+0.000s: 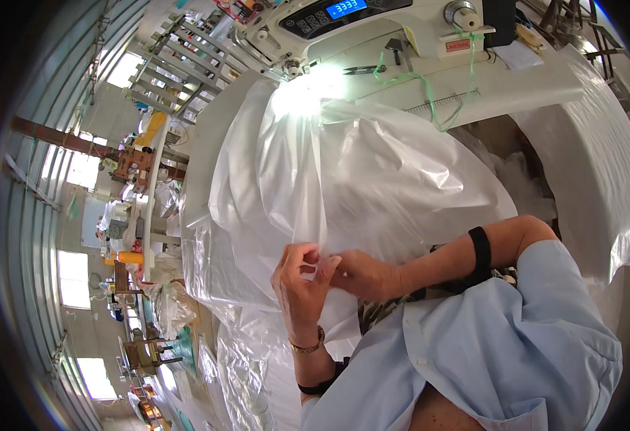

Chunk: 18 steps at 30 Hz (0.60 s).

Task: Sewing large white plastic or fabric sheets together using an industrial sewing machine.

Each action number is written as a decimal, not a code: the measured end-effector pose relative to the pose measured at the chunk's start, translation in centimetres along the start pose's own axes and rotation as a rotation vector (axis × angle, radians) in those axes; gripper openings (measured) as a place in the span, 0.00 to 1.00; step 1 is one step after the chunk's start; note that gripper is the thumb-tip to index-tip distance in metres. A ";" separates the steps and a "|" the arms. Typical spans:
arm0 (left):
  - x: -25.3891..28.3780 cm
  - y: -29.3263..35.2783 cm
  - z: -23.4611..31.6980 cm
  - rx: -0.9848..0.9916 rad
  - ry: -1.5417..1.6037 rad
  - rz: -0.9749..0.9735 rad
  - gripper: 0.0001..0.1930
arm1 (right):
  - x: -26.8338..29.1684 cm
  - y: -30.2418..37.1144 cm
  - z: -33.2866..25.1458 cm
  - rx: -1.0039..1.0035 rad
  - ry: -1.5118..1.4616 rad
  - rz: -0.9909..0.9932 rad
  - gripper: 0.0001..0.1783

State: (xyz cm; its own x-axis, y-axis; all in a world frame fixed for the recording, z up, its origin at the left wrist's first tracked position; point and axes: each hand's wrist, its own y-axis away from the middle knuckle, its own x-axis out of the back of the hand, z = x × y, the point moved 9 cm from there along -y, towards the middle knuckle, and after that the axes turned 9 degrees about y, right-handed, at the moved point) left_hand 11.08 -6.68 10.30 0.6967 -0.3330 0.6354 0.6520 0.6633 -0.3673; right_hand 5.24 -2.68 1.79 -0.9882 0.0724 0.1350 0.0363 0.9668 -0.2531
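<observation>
A large translucent white plastic sheet (386,172) spreads over the sewing table and hangs toward me. Its gathered folds run up to the brightly lit needle area of a white sewing machine (394,36). My left hand (302,287), with a watch on the wrist, pinches the edge of the sheet between thumb and fingers. Coming in from the right, my right hand (369,274) meets it there, closed at the same edge. The right fingertips are partly hidden behind the left thumb. Glare hides the needle and presser foot.
Green thread (430,97) trails across the machine bed near dark tweezers (365,70). More white sheeting (595,158) hangs at the right. A metal rack (185,65) stands at the far left, with cluttered workbenches and an orange thread cone (129,257) along the left side.
</observation>
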 end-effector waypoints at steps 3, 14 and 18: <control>-1.1 0.5 -2.1 0.184 0.153 -0.125 0.18 | -2.4 2.0 -1.2 0.036 0.340 -0.237 0.16; -1.8 1.5 -1.9 0.025 -0.239 -0.101 0.06 | 13.3 5.0 -2.3 0.123 0.695 0.508 0.13; -1.8 2.4 0.0 -0.199 -0.319 -0.015 0.05 | 15.7 7.0 1.5 -0.124 0.835 0.569 0.16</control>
State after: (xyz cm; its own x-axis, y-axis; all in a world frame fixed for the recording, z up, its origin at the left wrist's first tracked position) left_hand 11.41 -4.46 8.22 0.5786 -0.0950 0.8101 0.7286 0.5067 -0.4609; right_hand -10.27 4.87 0.69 -0.4016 0.6318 0.6629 0.5307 0.7505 -0.3938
